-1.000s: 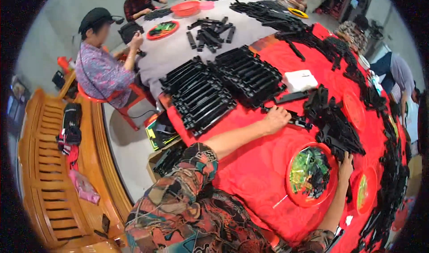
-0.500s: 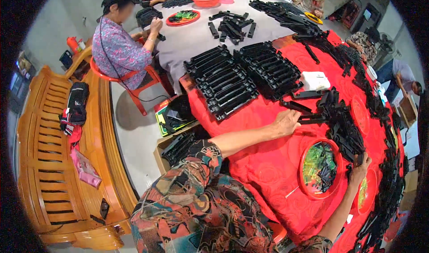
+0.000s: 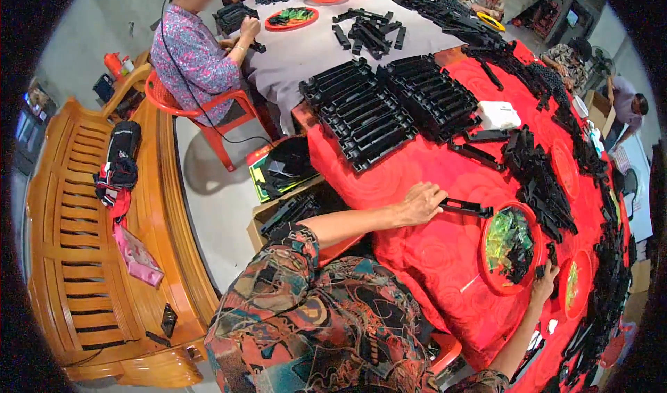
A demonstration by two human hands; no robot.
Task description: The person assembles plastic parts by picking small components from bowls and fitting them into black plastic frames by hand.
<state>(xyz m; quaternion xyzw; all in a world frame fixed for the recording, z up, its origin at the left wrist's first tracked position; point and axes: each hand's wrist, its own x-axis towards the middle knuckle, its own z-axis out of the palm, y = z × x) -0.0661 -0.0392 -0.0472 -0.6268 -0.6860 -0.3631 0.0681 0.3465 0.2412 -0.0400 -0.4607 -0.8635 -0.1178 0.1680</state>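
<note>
The left hand (image 3: 424,203) grips the left end of a long, narrow black plastic bar (image 3: 467,207) over the bench (image 3: 403,178) spread with red cloth. The bar's right end comes to the far-left rim of a round red plastic tray (image 3: 511,291) of green and black pieces; whether they touch cannot be told. Just right of the tray, the right hand (image 3: 545,283) has its fingers bent beside small black parts (image 3: 552,253); its grip cannot be told. Stacked black bars (image 3: 358,115) lie farther left.
</note>
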